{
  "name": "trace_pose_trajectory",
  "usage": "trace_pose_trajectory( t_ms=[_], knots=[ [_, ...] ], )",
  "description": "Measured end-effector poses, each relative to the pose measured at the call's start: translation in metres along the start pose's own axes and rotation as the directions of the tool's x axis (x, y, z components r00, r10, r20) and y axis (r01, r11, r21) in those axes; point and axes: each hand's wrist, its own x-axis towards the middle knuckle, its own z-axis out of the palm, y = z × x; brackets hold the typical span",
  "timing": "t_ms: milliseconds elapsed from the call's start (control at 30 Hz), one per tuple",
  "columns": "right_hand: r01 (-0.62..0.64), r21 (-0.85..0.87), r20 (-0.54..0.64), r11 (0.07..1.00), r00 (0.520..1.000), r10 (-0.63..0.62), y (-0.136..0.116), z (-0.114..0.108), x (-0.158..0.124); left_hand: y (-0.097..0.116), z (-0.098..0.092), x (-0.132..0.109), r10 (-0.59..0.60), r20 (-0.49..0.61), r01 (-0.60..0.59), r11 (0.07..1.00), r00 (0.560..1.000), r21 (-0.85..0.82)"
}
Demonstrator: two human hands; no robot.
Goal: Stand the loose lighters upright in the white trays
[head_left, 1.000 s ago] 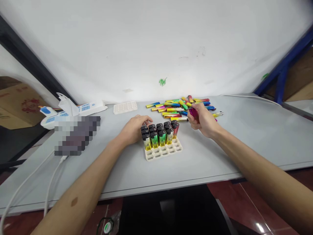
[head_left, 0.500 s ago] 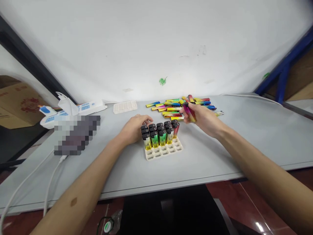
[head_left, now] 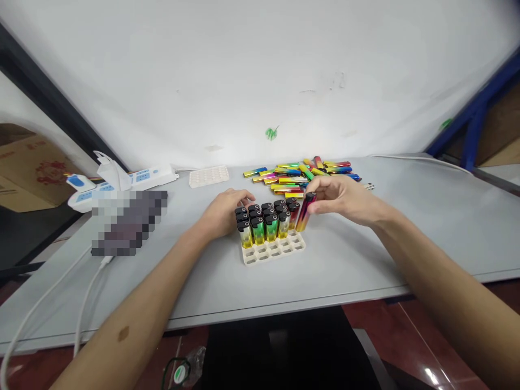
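A white tray (head_left: 276,251) with rows of slots stands near the table's middle, its back rows filled with upright lighters (head_left: 258,230) in metallic colours with black tops. Its front slots show bare. Between the thumb and fingers of my right hand (head_left: 345,197) is a purple-and-yellow lighter (head_left: 304,214), nearly upright, slightly tilted, at the tray's right side. My left hand (head_left: 227,211) rests at the tray's back left corner, fingers partly stretched behind the standing lighters; its fingertips are partly hidden. Behind the tray lies a loose pile of shiny lighters (head_left: 288,172).
A second white slotted tray (head_left: 209,176) lies near the wall. To the left are a white power strip (head_left: 152,177) with plugs, a blurred-out dark device (head_left: 130,225) and white cables (head_left: 87,290). The table's front edge runs below the tray.
My right hand has come from the pile toward me and down to the tray's right side, bringing the purple-and-yellow lighter more upright. My left hand has stayed in place.
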Motion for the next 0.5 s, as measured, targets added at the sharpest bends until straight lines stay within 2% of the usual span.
trace_pose_trajectory(
  t_ms=[167, 333, 500],
  knots=[
    [-0.047, -0.096, 0.073, 0.994, 0.996, 0.054, -0.001, 0.009, 0.001, -0.002, 0.001, 0.0, 0.019, -0.011, -0.019, 1.0, 1.0, 0.009],
    [-0.014, -0.202, 0.079, 0.979, 0.996, 0.03, 0.002, 0.013, 0.0, -0.004, 0.002, 0.0, 0.03, -0.016, -0.03, 1.0, 0.999, 0.0],
    [-0.034, -0.303, 0.117, 0.953, 0.991, 0.072, 0.001, 0.013, 0.0, -0.003, 0.002, 0.0, 0.023, -0.01, -0.023, 1.0, 1.0, -0.013]
  ],
)
